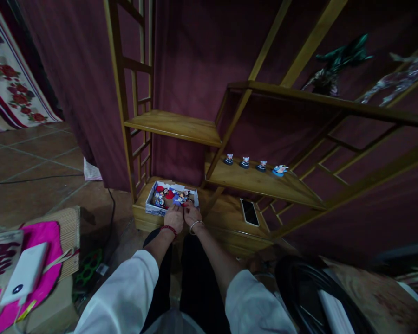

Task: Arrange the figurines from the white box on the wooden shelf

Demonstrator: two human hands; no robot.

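A shallow white box [155, 211] with a blue pattern on its front stands on the low wooden ledge. Small painted figurines [159, 198] and red pieces lie inside it. My left hand [174, 218], with a dark red bead bracelet, is at the box's front edge, fingers curled inward. Right beside it, my right hand [192, 214], wearing a light bangle, has its fingertips pinched together over the box's front right part. The two hands nearly touch. Whatever lies between their fingers is too small and covered to make out.
Three similar figurines [244, 162] and a blue-based figurine [280, 170] stand in a row on the shelf [264, 183] to the right. Below lies a phone [250, 212]. A wooden upright [116, 83] rises at left. A white power bank [25, 273] rests on pink cloth.
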